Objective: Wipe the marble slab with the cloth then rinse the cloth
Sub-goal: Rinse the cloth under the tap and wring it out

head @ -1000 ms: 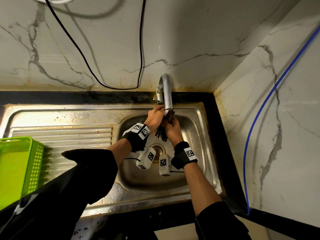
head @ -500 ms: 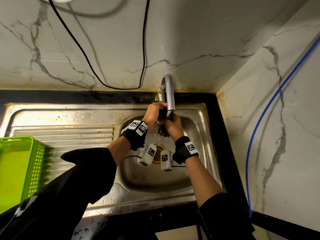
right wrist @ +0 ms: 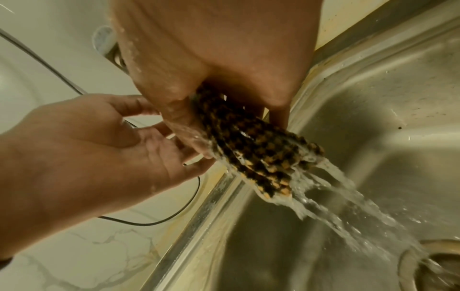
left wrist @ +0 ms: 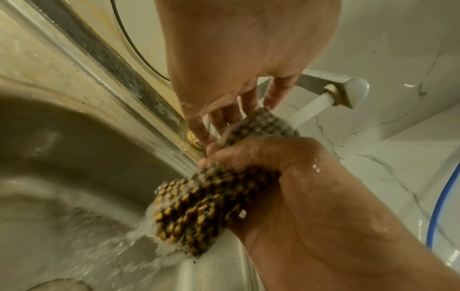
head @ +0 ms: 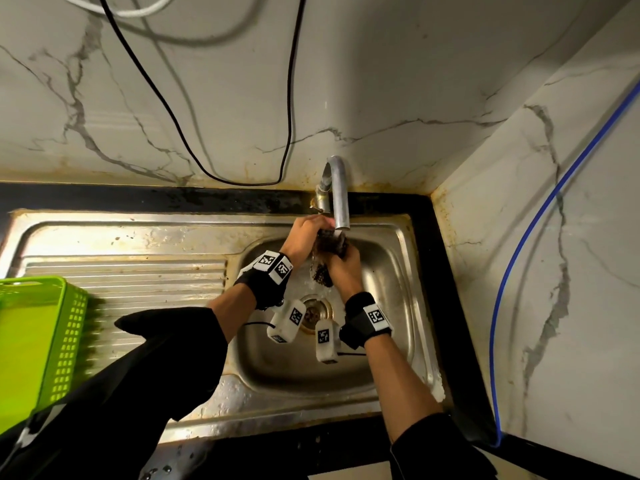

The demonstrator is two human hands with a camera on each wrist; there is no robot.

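A dark cloth with yellow checks (head: pixel 323 273) (left wrist: pixel 199 212) (right wrist: pixel 256 149) hangs bunched under the running tap (head: pixel 339 195), over the steel sink basin (head: pixel 384 275). My right hand (head: pixel 343 263) (left wrist: pixel 261 155) (right wrist: pixel 224 59) grips the cloth in a fist around its middle. Water pours off the cloth's lower end into the basin. My left hand (head: pixel 304 233) (left wrist: pixel 224 122) (right wrist: pixel 99 137) is beside it on the left. Its fingers are straight and loose, their tips touching the cloth's top end by the water stream (left wrist: pixel 308 110).
The drain (head: pixel 313 311) lies right below the hands. A ribbed draining board (head: pixel 131 271) runs left to a green plastic basket (head: pixel 34 334). Marble walls (head: pixel 415 81) close the back and right. On them hang a black cable (head: pixel 287 133) and a blue hose (head: pixel 519 254).
Both hands have stayed under the spout, shifting only slightly up and back down. The cloth has remained in the right hand's grip with water running over it.
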